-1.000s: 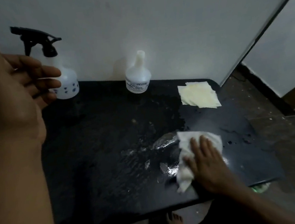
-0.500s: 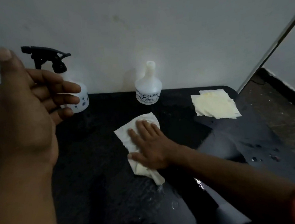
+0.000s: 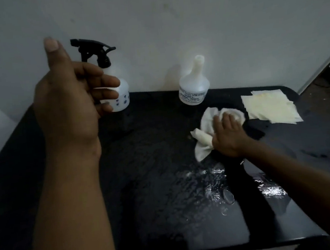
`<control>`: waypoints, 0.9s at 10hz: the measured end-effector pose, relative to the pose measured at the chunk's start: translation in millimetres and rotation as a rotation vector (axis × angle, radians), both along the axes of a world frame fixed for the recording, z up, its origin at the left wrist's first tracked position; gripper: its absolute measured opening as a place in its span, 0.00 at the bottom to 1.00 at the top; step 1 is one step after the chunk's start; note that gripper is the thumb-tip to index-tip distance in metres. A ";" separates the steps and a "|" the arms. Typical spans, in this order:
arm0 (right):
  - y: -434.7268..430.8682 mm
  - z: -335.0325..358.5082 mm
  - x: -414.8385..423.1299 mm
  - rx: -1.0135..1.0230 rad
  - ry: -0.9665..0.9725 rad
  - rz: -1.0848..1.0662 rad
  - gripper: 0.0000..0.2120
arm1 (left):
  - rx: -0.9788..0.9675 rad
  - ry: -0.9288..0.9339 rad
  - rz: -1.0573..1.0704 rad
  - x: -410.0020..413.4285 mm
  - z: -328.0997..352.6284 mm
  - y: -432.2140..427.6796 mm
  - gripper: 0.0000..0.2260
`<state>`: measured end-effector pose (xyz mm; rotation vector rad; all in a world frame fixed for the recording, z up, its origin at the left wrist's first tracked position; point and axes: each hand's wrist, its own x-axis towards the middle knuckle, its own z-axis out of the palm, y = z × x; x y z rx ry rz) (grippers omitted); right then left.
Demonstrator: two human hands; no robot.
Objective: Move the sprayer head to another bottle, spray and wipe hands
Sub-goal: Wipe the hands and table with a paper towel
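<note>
A white bottle [image 3: 123, 96] with a black sprayer head [image 3: 94, 51] stands at the table's back left. A second white bottle [image 3: 194, 86], without a sprayer and with an open neck, stands at the back middle. My left hand [image 3: 68, 101] is raised in front of the sprayer bottle, thumb up and fingers loosely curled, holding nothing. My right hand [image 3: 229, 137] presses a crumpled white tissue [image 3: 206, 129] onto the wet black table [image 3: 153, 165], right of centre.
A stack of pale yellow tissues [image 3: 270, 109] lies at the table's back right. Water patches [image 3: 220, 191] shine on the table's front half. A white wall [image 3: 191, 23] runs behind the table, and dark floor [image 3: 324, 91] lies to the right.
My right hand slid the tissue from the front right to the middle, then back right toward the yellow tissues. The tissue is now more bunched. My left hand stayed raised.
</note>
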<state>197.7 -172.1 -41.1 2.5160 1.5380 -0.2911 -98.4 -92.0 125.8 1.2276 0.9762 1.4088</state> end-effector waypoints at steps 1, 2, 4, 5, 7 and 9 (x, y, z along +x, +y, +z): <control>-11.5 0.2 -88.4 0.008 0.086 0.125 0.39 | 0.006 -0.034 0.020 10.9 10.3 -8.4 0.25; -11.8 8.7 -186.5 0.067 0.242 0.220 0.42 | 0.007 -0.044 0.012 16.4 16.1 -13.3 0.25; -13.8 29.0 -303.3 0.337 0.029 0.405 0.42 | 0.003 -0.034 0.089 -3.3 14.9 -11.7 0.25; 0.9 34.6 -294.6 0.327 0.270 0.334 0.28 | -0.011 -0.030 0.127 -10.1 13.4 -9.5 0.25; 108.7 14.2 -211.0 0.122 0.300 0.267 0.36 | 0.025 -0.046 0.135 -20.3 8.5 -7.4 0.26; 138.5 -1.5 -121.1 0.171 0.154 0.006 0.41 | -0.012 -0.385 -0.151 -40.7 2.1 15.7 0.28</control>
